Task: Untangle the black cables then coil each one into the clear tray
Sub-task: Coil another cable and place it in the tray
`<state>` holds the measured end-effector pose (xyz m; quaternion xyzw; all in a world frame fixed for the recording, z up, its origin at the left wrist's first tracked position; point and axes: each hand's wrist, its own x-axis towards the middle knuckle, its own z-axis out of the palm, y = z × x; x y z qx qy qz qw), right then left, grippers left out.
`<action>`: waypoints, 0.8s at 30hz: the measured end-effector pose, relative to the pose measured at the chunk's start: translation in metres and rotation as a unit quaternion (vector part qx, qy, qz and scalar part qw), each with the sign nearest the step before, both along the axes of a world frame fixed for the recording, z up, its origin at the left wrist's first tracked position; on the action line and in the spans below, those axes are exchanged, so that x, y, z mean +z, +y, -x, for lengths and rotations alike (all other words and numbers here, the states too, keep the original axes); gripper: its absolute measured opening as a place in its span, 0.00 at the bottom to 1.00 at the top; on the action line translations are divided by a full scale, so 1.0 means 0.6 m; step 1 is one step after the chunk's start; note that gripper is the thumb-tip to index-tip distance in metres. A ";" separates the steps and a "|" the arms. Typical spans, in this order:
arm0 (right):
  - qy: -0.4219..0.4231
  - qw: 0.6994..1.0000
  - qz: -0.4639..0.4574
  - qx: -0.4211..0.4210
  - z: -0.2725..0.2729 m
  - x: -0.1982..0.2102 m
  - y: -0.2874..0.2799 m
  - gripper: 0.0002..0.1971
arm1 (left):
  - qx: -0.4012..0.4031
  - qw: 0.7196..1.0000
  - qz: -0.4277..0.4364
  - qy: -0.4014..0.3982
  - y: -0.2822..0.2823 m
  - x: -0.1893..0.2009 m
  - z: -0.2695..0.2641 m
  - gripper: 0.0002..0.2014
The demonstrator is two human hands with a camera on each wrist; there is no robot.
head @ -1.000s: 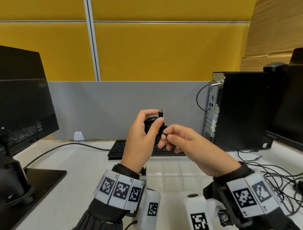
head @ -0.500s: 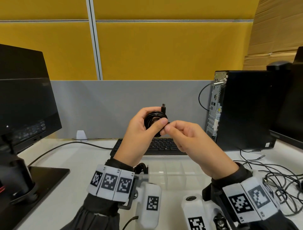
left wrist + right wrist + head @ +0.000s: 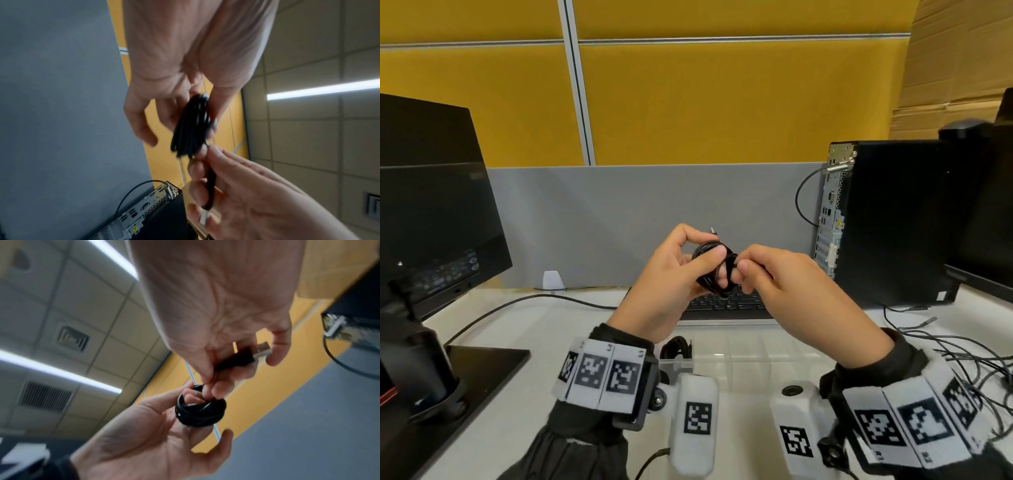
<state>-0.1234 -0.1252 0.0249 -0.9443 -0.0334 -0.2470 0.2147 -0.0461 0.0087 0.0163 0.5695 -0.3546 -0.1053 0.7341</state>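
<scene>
Left hand (image 3: 671, 274) grips a coiled black cable (image 3: 714, 270) in the air above the keyboard (image 3: 726, 305). Right hand (image 3: 787, 284) pinches the cable's USB plug end (image 3: 246, 356) right beside the coil. Clear tray (image 3: 739, 356) sits just in front of the keyboard, another coil (image 3: 676, 347) in its left compartment.

Black coiled cable (image 3: 714, 270) with silver plug (image 3: 262, 349), clear tray (image 3: 739, 356), white worktop (image 3: 517, 329), black keyboard (image 3: 726, 304), mustard-yellow wall panels (image 3: 722, 102), grey divider (image 3: 637, 212), black-and-white checkered wrist tags (image 3: 602, 375)
</scene>
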 end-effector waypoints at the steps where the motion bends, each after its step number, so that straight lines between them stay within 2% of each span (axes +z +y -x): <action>1: -0.010 0.999 0.042 -0.028 0.001 0.000 0.003 0.12 | -0.022 1.000 0.000 0.016 0.001 0.000 0.000 0.04; 4: -0.034 0.990 0.126 -0.053 0.002 -0.004 0.012 0.08 | -0.046 0.996 0.023 0.078 0.000 0.000 -0.001 0.05; 7: -0.035 0.991 0.128 -0.031 -0.001 -0.013 0.022 0.07 | -0.052 0.990 0.056 0.122 -0.003 0.001 -0.002 0.06; 10: -0.063 0.991 0.119 -0.021 -0.011 -0.021 0.025 0.07 | -0.016 0.993 0.042 0.107 -0.007 -0.004 -0.006 0.12; 13: -0.089 0.990 0.103 -0.025 -0.017 -0.026 0.022 0.08 | 0.010 0.995 0.036 0.088 -0.016 -0.006 -0.006 0.09; 15: -0.110 0.990 0.088 -0.012 -0.017 -0.025 0.021 0.08 | 0.021 0.995 0.043 0.089 -0.019 -0.006 -0.002 0.10; 16: -0.108 0.992 0.064 0.005 -0.015 -0.024 0.020 0.08 | 0.026 0.994 0.050 0.092 -0.020 -0.006 -0.001 0.11; 18: -0.074 0.994 -0.047 0.065 -0.010 -0.015 0.020 0.09 | 0.036 0.991 0.074 0.107 -0.022 -0.004 0.001 0.10; 20: -0.024 0.975 -0.172 0.135 -0.004 -0.003 0.015 0.10 | 0.049 0.985 0.103 0.126 -0.024 -0.004 -0.002 0.08; 21: -0.004 0.969 -0.192 0.156 -0.001 0.002 0.010 0.10 | 0.058 0.983 0.115 0.131 -0.025 -0.004 -0.004 0.07; 22: 0.004 0.973 -0.169 0.157 -0.001 0.002 0.002 0.10 | 0.065 0.981 0.125 0.134 -0.024 -0.004 -0.006 0.06; 24: -0.024 0.994 -0.033 0.102 -0.004 -0.003 -0.018 0.11 | 0.068 0.978 0.143 0.138 -0.023 -0.004 -0.009 0.06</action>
